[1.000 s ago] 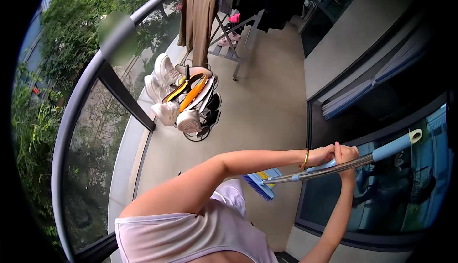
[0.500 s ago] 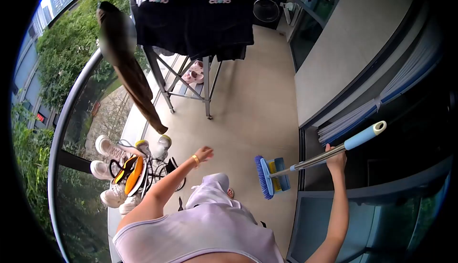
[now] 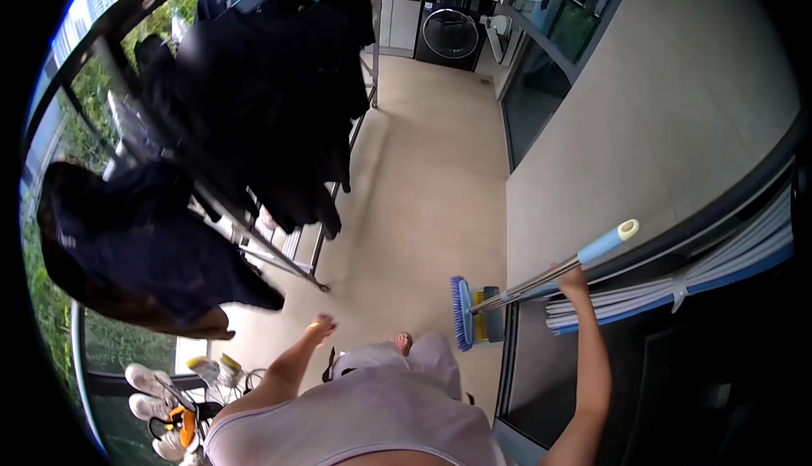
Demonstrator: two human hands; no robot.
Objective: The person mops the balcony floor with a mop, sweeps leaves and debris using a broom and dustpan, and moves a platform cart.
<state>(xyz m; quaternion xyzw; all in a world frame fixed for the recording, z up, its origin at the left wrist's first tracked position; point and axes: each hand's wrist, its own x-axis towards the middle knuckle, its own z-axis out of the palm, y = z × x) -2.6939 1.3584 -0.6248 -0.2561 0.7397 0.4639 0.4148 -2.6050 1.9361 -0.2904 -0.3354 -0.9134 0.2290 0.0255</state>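
My right hand point(image 3: 572, 283) is wrapped around the metal shafts of a broom point(image 3: 461, 314) and a dustpan point(image 3: 493, 315), held together at my right side. The broom has purple bristles; its light-blue handle grip point(image 3: 602, 244) with a cream end slants up past my hand. Blue plastic of the dustpan shows behind the broom head, with yellow bristles between them. My left hand point(image 3: 320, 329) hangs at my left over the floor, fingers loosely apart and holding nothing. Nearest to it are dark clothes point(image 3: 161, 242) on a drying rack.
Dark garments point(image 3: 271, 85) hang from the metal drying rack point(image 3: 317, 284) on the left. Several shoes point(image 3: 152, 381) stand low at the left by the glass railing. Ahead, a black washing machine point(image 3: 451, 33) sits under a counter. A curtain point(image 3: 677, 288) and wall line the right.
I have moved forward along the balcony. The drying rack now stands closer on my left, and the shoes have slid toward the lower left. The broom and dustpan stay in my right hand.
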